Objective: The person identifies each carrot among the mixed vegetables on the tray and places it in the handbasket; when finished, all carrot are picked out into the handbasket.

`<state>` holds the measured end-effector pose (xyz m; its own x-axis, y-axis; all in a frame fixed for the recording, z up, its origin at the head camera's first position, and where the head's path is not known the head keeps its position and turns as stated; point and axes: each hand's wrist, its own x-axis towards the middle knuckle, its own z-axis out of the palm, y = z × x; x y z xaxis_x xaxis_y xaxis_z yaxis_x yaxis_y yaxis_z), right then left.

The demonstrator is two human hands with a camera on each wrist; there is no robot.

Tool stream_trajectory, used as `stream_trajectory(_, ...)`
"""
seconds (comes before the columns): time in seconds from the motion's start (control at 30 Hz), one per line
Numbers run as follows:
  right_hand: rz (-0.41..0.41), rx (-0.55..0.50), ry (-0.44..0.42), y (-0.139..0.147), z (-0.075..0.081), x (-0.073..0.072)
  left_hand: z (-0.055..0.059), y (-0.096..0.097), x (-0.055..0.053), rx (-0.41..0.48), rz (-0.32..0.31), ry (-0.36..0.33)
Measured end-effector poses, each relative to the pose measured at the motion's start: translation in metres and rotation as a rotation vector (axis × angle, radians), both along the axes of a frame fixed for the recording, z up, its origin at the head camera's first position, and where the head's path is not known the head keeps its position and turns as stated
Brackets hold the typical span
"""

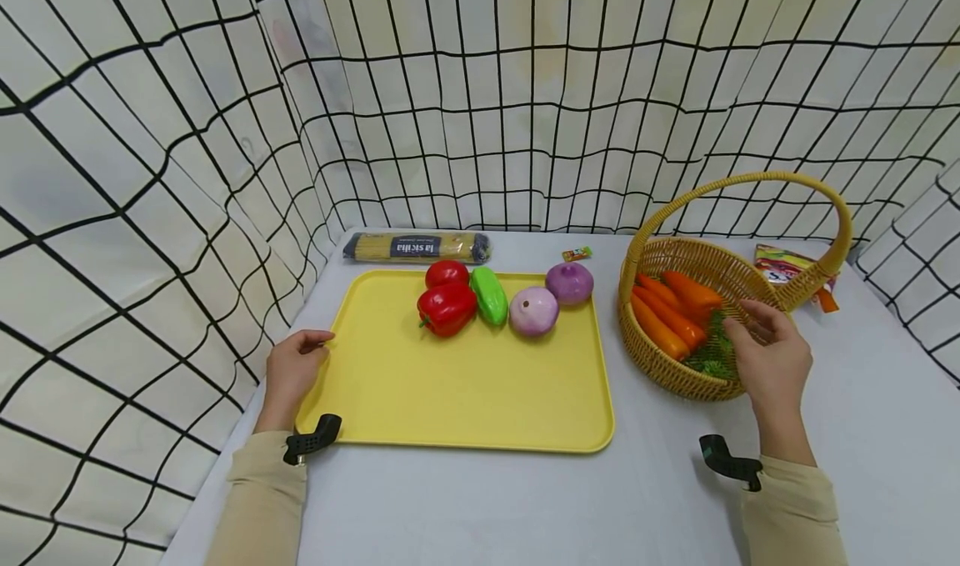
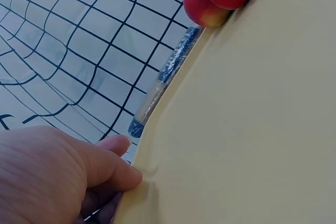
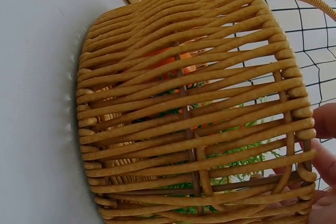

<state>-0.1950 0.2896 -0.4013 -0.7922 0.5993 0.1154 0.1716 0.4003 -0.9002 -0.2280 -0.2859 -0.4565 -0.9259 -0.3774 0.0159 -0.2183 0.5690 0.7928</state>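
Observation:
At the left rim of a yellow tray [image 1: 465,399], my left hand [image 1: 296,370] pinches the edge, thumb on top in the left wrist view. My right hand [image 1: 772,362] reaches over the near right rim of a wicker basket [image 1: 660,374]; its relaxed fingers are beside the green tops [image 1: 716,353] of several orange carrots [image 1: 660,324]. Whether those fingers touch the greens is unclear. Along the tray's far side lie a red bell pepper [image 1: 447,309], a red round fruit [image 1: 446,274], an elongated green vegetable [image 1: 490,296] and two purple onions [image 1: 534,312].
Behind the tray lies a pasta packet [image 1: 416,247], with a small wrapped candy [image 1: 577,254] to its right. A colourful snack bag [image 1: 783,264] is behind the basket, whose tall handle [image 1: 750,179] arches overhead. Black netting [image 1: 532,103] hangs against the walls around the white table [image 1: 525,508].

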Motion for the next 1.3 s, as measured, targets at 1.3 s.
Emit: stream_trajectory(1.3,0.308,-0.512,0.404,-0.038,0.019,0.002,0.05,0.002,0.018,-0.057,-0.293,-0.07)
